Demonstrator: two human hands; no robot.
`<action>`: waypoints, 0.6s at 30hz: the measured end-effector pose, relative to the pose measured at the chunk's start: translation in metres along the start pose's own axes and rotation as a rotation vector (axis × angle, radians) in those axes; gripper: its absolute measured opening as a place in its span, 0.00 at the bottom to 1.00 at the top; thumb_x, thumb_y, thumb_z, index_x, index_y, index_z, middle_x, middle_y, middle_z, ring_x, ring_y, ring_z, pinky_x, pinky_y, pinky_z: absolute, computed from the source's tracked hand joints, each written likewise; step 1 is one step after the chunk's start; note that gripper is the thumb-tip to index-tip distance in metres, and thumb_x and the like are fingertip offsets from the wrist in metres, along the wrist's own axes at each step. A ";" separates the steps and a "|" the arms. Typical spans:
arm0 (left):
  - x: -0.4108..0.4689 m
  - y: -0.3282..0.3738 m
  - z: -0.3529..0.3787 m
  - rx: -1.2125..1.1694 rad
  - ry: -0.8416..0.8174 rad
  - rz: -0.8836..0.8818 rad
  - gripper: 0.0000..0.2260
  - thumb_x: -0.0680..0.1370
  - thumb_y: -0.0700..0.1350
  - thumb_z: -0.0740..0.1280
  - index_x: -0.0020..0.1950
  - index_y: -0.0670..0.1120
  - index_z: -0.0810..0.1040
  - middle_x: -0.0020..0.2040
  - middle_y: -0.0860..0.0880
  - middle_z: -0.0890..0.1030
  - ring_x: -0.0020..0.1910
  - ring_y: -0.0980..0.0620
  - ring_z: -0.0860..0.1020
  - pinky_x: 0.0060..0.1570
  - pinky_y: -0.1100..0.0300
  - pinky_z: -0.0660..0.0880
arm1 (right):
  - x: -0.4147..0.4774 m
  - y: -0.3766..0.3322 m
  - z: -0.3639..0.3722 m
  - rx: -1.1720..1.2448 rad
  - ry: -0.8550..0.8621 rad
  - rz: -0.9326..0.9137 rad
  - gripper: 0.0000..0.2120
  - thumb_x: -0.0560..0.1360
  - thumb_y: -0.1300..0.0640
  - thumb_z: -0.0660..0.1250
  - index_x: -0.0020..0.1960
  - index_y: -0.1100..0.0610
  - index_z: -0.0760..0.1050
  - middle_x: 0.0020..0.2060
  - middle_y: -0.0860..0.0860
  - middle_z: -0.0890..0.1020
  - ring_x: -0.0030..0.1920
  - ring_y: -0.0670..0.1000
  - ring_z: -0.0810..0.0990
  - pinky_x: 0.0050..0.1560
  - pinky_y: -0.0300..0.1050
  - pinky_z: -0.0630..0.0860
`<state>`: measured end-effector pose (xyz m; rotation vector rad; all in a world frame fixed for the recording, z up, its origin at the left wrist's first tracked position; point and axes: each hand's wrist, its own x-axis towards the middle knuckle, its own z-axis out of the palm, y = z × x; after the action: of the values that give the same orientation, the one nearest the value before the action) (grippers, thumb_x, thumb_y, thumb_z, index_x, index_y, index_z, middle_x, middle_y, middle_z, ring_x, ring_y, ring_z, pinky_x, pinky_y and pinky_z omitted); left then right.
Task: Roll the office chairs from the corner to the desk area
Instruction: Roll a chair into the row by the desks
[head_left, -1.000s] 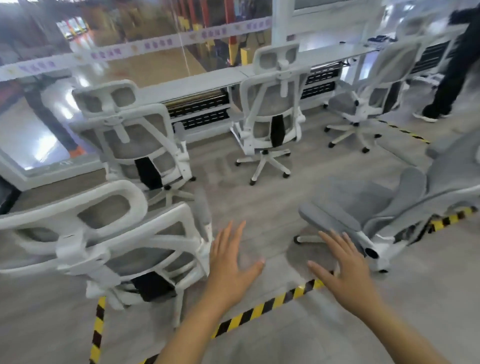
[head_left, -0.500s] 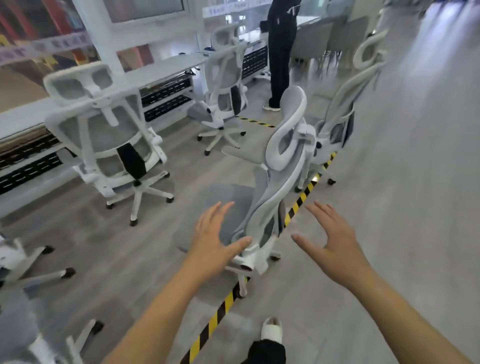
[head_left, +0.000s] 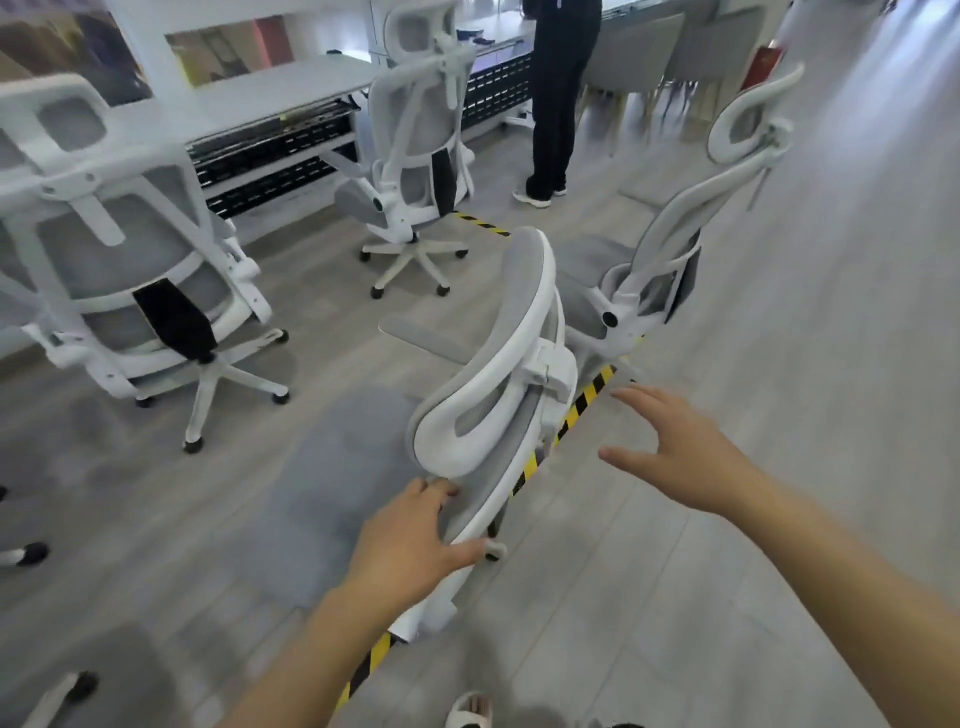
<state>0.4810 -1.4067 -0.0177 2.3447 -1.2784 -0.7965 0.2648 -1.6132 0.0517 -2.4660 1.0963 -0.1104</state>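
Half a second ago both hands hovered short of the chair (head_left: 488, 395) at mid-frame. Now the left hand (head_left: 410, 540) clasps its backrest edge, fingers curled over, while the right hand (head_left: 680, 457) hangs beside it, fingers spread. Rolling looks ready to begin.

One head-worn wide-angle view looks forward and down, close over the hands.

Grey wood-look floor (head_left: 623, 623), yellow-black tape (head_left: 589, 397)
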 end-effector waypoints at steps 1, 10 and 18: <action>0.000 0.003 0.001 0.013 0.016 -0.022 0.37 0.61 0.74 0.63 0.66 0.59 0.70 0.58 0.61 0.73 0.57 0.59 0.76 0.54 0.57 0.74 | 0.018 0.011 0.001 0.006 -0.025 -0.026 0.34 0.73 0.40 0.68 0.75 0.47 0.62 0.72 0.45 0.66 0.73 0.48 0.62 0.71 0.48 0.60; -0.037 0.024 0.010 -0.278 0.225 -0.367 0.21 0.69 0.57 0.76 0.61 0.62 0.78 0.53 0.71 0.77 0.52 0.72 0.74 0.53 0.72 0.70 | 0.188 0.057 -0.001 -0.253 -0.189 -0.485 0.34 0.71 0.32 0.63 0.74 0.39 0.59 0.76 0.46 0.59 0.76 0.53 0.53 0.72 0.64 0.56; -0.041 0.081 0.070 -0.218 0.796 -0.505 0.18 0.71 0.55 0.73 0.60 0.55 0.80 0.56 0.62 0.77 0.57 0.60 0.73 0.59 0.64 0.69 | 0.236 0.058 0.006 -0.193 -0.144 -0.788 0.39 0.65 0.24 0.55 0.65 0.47 0.75 0.65 0.47 0.77 0.72 0.56 0.66 0.69 0.61 0.60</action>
<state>0.3670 -1.4175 -0.0152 2.4171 -0.2640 -0.0582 0.3873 -1.8165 -0.0022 -2.8819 0.0301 -0.0602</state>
